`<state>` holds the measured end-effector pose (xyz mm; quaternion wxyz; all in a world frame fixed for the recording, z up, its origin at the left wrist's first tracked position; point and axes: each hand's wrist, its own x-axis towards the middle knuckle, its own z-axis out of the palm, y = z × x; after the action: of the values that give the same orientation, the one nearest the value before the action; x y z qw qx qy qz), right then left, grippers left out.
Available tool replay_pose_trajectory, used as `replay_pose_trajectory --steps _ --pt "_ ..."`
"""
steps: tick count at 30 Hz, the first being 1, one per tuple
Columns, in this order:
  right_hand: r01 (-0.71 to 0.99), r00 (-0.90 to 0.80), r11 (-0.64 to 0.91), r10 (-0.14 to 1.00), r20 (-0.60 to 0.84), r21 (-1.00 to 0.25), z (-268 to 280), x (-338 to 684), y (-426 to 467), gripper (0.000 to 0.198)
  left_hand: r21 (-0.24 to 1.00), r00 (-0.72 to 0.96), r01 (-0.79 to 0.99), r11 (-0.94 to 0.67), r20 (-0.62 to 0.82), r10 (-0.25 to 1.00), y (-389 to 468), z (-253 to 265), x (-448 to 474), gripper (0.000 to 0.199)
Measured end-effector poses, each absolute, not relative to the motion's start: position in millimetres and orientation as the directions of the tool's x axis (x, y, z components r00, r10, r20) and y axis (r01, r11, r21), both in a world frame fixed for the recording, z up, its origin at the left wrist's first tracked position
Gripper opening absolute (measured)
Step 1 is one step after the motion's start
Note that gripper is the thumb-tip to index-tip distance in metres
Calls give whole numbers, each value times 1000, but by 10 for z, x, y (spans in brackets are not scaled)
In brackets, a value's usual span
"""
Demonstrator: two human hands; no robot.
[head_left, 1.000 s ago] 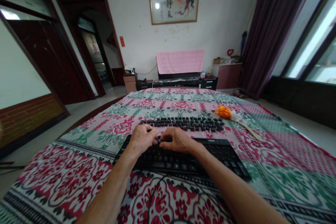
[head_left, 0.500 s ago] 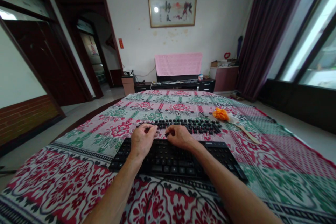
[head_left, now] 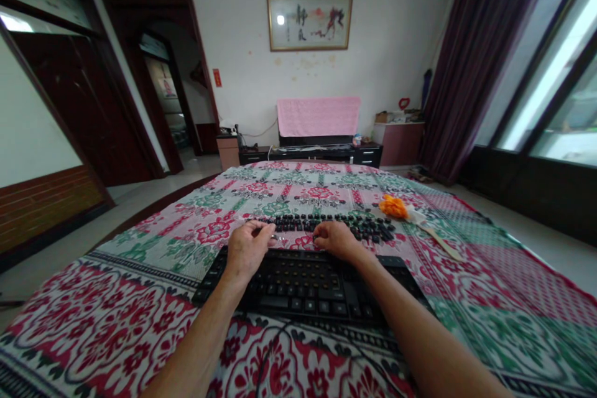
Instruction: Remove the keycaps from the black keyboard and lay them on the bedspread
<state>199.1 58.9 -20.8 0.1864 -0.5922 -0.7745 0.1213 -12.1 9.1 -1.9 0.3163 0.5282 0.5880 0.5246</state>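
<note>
Between my left hand (head_left: 245, 247) and my right hand (head_left: 339, 240) I have an open gap, and a narrow strip of patterned cloth (head_left: 158, 305) runs sideways between the keyboard (head_left: 298, 273) and the rows of loose keycaps (head_left: 305, 224). Straight ahead, those keycaps block any low pass, and the orange-headed duster (head_left: 394, 206) lies beyond their right end. Left of my left hand, I could slide freely over the cloth.

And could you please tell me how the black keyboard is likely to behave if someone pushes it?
The keyboard looks stiff, being a straight-edged slab. Lying flat and wide, it probably won't tip. The loose cable by its near edge might drag across the tablecloth.
</note>
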Motion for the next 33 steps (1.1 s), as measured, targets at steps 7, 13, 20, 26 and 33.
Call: replay_pose_trajectory --steps 7,13,20,26,33 --pt "933 -263 261 964 26 -249 -200 1910 646 22 957 -235 265 -119 184 954 102 -18 -150 32" --pt "949 -300 307 949 98 -65 -75 1877 691 24 946 -214 291 -142 210 954 104 -8 -170 34" --pt "956 -293 294 952 91 -6 -74 1788 737 25 939 -214 311 -148 221 951 117 -11 -190 33" --pt "954 -299 301 948 109 3 -122 1807 764 26 942 -223 304 -144 217 950 103 5 -191 33" --pt "946 -320 324 939 124 -11 -146 1851 779 25 937 -226 316 -147 225 948 112 6 -195 32"
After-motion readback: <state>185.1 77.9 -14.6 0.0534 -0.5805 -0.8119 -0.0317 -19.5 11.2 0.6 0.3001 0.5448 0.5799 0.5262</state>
